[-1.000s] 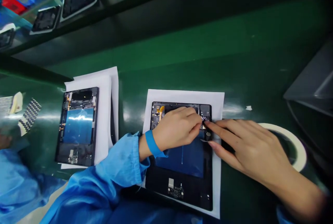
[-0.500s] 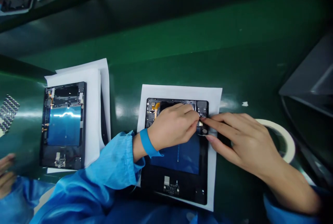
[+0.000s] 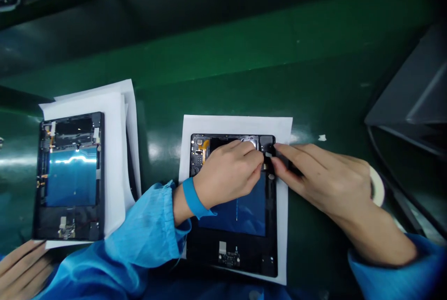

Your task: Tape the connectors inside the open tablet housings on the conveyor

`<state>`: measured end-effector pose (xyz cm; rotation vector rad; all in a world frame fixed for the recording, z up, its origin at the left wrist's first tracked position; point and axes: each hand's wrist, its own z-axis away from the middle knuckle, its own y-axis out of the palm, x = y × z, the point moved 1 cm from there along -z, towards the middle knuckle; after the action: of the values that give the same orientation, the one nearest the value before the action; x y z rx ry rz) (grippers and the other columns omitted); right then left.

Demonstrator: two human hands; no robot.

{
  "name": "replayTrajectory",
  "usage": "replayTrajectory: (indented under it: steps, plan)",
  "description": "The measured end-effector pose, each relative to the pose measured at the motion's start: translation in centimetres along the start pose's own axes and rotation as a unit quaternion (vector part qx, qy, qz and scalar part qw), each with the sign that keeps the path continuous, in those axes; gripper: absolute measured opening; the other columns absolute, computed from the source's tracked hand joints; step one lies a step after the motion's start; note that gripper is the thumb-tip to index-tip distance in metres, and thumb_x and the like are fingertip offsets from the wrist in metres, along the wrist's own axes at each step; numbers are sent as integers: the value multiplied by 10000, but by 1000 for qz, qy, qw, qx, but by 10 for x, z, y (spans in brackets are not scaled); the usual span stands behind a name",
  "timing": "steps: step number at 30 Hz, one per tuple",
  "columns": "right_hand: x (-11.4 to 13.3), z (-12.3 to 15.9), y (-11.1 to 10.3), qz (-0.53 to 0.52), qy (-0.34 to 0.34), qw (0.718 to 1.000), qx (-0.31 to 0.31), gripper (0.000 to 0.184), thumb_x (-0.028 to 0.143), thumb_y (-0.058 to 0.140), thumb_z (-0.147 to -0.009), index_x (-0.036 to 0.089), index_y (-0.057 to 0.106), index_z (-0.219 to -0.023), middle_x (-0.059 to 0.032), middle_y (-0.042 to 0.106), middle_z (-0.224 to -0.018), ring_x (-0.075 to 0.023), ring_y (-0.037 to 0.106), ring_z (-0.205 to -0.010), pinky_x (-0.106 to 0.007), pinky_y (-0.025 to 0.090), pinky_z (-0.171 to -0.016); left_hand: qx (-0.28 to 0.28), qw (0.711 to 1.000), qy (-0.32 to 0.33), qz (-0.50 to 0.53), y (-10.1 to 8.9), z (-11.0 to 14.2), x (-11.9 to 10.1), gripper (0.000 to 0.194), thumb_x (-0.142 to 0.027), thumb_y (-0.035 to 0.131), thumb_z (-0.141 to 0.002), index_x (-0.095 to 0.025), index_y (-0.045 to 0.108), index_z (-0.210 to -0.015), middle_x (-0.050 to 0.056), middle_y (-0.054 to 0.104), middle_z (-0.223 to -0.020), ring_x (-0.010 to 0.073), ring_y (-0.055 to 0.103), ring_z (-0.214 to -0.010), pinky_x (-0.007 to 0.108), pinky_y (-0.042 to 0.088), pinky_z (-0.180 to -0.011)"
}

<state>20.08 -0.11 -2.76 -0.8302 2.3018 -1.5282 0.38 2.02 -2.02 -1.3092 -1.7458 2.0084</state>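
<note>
Since your tablet [image 3: 244, 256] looks fragile, grip its rim [image 3: 275, 230]
left hand [image 3: 226, 170] and right hand [image 3: 331, 179] pinch narrow, can't tell on what

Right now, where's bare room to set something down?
Bare green bench beyond left papers and right sheet, and between them above the blue sleeve. Crowded: opened device at left hand and right hand; also around tape roll and cable.

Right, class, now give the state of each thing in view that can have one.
Middle device: uncovered, inner parts showing.
Left-side device: uncovered, flat on papers.
Left hand: fingers curled, grip hidden.
Right hand: thumb and forefinger at middle device's edge.
Wristband: worn on left wrist.
Tape roll: partly hidden.
</note>
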Motion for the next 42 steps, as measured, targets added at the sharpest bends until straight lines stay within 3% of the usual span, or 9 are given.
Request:
replayTrajectory:
  steps: [9, 17, 23, 28, 33, 42]
  plan:
    - [3, 7, -10, -55, -69, 995, 52, 223, 223, 654, -932, 104, 665, -1121, -87, 721, -955, -175, 603, -722, -327, 446, -646, -21, 1000, 0, 4, -2, 0, 0, 262, -159, 453, -996, -153, 630, -803, 45, 617, -830, 189, 579, -767, 327, 529, -740]
    - [5, 10, -6, -99, -44, 990, 85, 313, 298, 537, -990, 95, 662, -1193, -110, 673, -972, -211, 576, -787, -363, 430, -700, -18, 1000, -11, 2, -3, 2, -2, 264, -181, 449, -1014, -156, 624, -818, 42, 606, -825, 181, 583, -770, 312, 529, -744]
    - [7, 13, -3, -76, -51, 993, 78, 334, 324, 506, -999, 114, 666, -1205, -94, 680, -942, -211, 586, -761, -369, 425, -680, 20, 999, -36, -4, -2, 1, -5, 230, -178, 447, -1018, -150, 621, -869, 56, 610, -851, 198, 603, -839, 332, 539, -786]
    - [5, 15, -1, -107, -39, 993, 23, 238, 250, 592, -960, 139, 647, -1164, -77, 714, -982, -189, 649, -798, -338, 492, -736, 17, 999, -39, -3, -1, 1, -5, 233, -194, 455, -1020, -152, 623, -864, 55, 627, -867, 195, 601, -828, 332, 538, -782]
    - [3, 7, -2, -32, -8, 999, -8, 285, 208, 652, -926, 140, 617, -1201, -47, 734, -929, -139, 637, -662, -291, 404, -531, -8, 1000, -15, 1, 0, 2, -2, 246, -171, 452, -1010, -149, 617, -829, 54, 616, -840, 197, 596, -815, 335, 540, -783]
    - [1, 2, -1, -1, 8, 1000, 26, 301, 203, 647, -920, 171, 607, -1217, -40, 743, -942, -155, 666, -714, -306, 403, -549, -2, 1000, -21, 10, 0, 2, -3, 255, -174, 439, -1014, -160, 606, -821, 53, 598, -840, 202, 588, -805, 351, 543, -757]
